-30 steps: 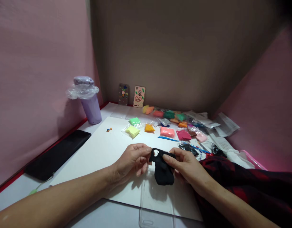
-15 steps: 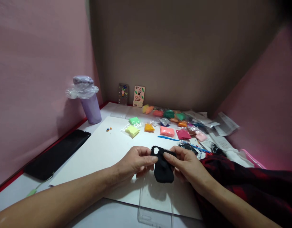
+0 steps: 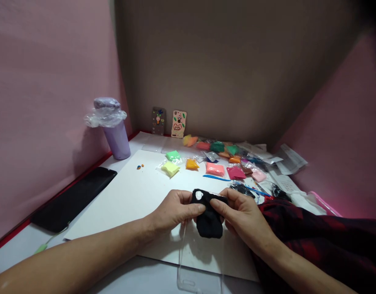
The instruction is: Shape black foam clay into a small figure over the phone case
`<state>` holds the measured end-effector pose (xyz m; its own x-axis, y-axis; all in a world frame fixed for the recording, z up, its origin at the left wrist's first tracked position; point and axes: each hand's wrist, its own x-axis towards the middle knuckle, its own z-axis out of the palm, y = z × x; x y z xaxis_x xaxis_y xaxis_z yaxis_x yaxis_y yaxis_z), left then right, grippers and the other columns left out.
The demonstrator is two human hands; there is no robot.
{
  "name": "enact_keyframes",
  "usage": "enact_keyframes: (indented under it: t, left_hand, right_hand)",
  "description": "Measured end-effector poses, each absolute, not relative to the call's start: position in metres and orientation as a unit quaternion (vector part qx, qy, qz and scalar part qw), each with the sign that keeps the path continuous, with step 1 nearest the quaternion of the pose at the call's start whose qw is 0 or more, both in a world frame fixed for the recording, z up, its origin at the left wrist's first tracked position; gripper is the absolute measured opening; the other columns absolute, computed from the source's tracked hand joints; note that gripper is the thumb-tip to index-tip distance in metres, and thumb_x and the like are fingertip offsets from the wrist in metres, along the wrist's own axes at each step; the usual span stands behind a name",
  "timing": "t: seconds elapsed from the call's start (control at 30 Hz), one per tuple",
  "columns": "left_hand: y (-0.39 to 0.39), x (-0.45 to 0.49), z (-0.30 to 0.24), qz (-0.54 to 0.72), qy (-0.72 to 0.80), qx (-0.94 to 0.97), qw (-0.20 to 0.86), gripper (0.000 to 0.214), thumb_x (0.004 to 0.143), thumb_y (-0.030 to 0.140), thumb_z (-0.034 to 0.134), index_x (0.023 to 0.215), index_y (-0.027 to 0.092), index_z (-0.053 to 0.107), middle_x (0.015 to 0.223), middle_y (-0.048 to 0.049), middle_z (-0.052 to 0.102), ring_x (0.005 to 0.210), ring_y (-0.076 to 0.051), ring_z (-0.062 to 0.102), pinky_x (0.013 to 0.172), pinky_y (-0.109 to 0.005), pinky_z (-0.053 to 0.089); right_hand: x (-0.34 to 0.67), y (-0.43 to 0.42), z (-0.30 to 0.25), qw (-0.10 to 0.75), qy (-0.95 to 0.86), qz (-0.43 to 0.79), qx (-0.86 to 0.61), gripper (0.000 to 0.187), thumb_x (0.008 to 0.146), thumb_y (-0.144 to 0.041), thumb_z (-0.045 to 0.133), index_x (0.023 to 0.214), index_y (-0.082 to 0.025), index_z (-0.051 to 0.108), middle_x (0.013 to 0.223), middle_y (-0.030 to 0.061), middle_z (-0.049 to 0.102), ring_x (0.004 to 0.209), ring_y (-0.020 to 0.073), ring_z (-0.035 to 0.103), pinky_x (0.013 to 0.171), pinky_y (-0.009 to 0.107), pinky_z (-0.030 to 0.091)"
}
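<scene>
A clear phone case [image 3: 200,261] is held up between both hands over the white board. Soft black clay [image 3: 210,225] covers its upper part, with a rounded hole near the top left corner. My left hand [image 3: 177,210] grips the case's left edge, its thumb pressed on the clay below the hole. On the other side, my right hand [image 3: 241,210] grips the right edge, thumb flat on the clay near the top. The fingers behind the case are partly hidden. The lower part of the case is bare and see-through.
Several clay packets, such as a coral one [image 3: 215,169], lie beyond the white board's [image 3: 114,212] middle, beside a blue modelling tool [image 3: 216,178]. A black phone [image 3: 74,198] and a purple tumbler [image 3: 117,139] stand left. Two decorated cases [image 3: 178,123] lean on the back wall.
The clay-covered top has shifted slightly left and tilted. The left thumb has slid a little to the right and down over the clay; both hands keep hold.
</scene>
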<state>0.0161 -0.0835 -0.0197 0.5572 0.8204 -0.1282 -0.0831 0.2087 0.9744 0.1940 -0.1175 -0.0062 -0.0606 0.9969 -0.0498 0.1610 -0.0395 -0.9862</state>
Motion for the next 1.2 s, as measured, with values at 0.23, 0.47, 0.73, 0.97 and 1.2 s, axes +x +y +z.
enact_keyframes:
  t: [0.23, 0.47, 0.73, 0.97, 1.2]
  left_hand:
    - [-0.0877, 0.0181, -0.0164, 0.339, 0.368, 0.519, 0.693, 0.022, 0.064, 0.031, 0.071, 0.064, 0.011, 0.061, 0.053, 0.0010, 0.052, 0.049, -0.009, 0.041, 0.050, -0.022, 0.028]
    - [-0.0868, 0.0169, -0.0146, 0.349, 0.368, 0.499, 0.703, 0.022, 0.061, 0.026, 0.069, 0.055, 0.014, 0.051, 0.050, -0.0002, 0.056, 0.045, -0.008, 0.043, 0.048, -0.021, 0.027]
    - [-0.0833, 0.0140, -0.0186, 0.331, 0.324, 0.504, 0.729, 0.027, 0.071, 0.037, 0.065, 0.063, 0.014, 0.054, 0.057, -0.0022, 0.058, 0.047, -0.009, 0.045, 0.048, -0.022, 0.030]
    - [-0.0849, 0.0187, -0.0200, 0.345, 0.365, 0.529, 0.685, 0.026, 0.066, 0.030, 0.066, 0.055, 0.016, 0.048, 0.047, 0.0014, 0.053, 0.040, -0.007, 0.042, 0.040, -0.020, 0.028]
    - [-0.0857, 0.0162, -0.0172, 0.338, 0.358, 0.493, 0.717, 0.009, 0.061, 0.020, 0.062, 0.062, 0.013, 0.056, 0.054, -0.0020, 0.059, 0.045, -0.008, 0.045, 0.046, -0.022, 0.032]
  right_hand:
    - [0.1960, -0.1169, -0.0044, 0.440, -0.520, 0.492, -0.543, 0.033, 0.073, -0.045, 0.068, 0.067, -0.018, 0.049, 0.048, -0.0080, 0.044, 0.031, 0.0025, 0.031, 0.030, 0.016, 0.019]
    - [0.1973, -0.1165, -0.0025, 0.448, -0.506, 0.501, -0.540, 0.038, 0.070, -0.049, 0.069, 0.069, -0.017, 0.049, 0.046, -0.0082, 0.044, 0.031, 0.0019, 0.030, 0.029, 0.014, 0.020]
    - [0.1965, -0.1167, -0.0031, 0.437, -0.498, 0.517, -0.542, 0.039, 0.069, -0.050, 0.070, 0.067, -0.018, 0.047, 0.043, -0.0090, 0.042, 0.030, 0.0020, 0.030, 0.028, 0.013, 0.019]
    - [0.1938, -0.1162, -0.0020, 0.447, -0.500, 0.510, -0.539, 0.037, 0.069, -0.048, 0.071, 0.066, -0.017, 0.049, 0.045, -0.0086, 0.043, 0.031, 0.0019, 0.031, 0.029, 0.014, 0.020]
    - [0.1948, -0.1165, 0.0030, 0.468, -0.473, 0.511, -0.543, 0.037, 0.065, -0.046, 0.075, 0.066, -0.016, 0.053, 0.043, -0.0082, 0.044, 0.030, 0.0017, 0.029, 0.028, 0.015, 0.016]
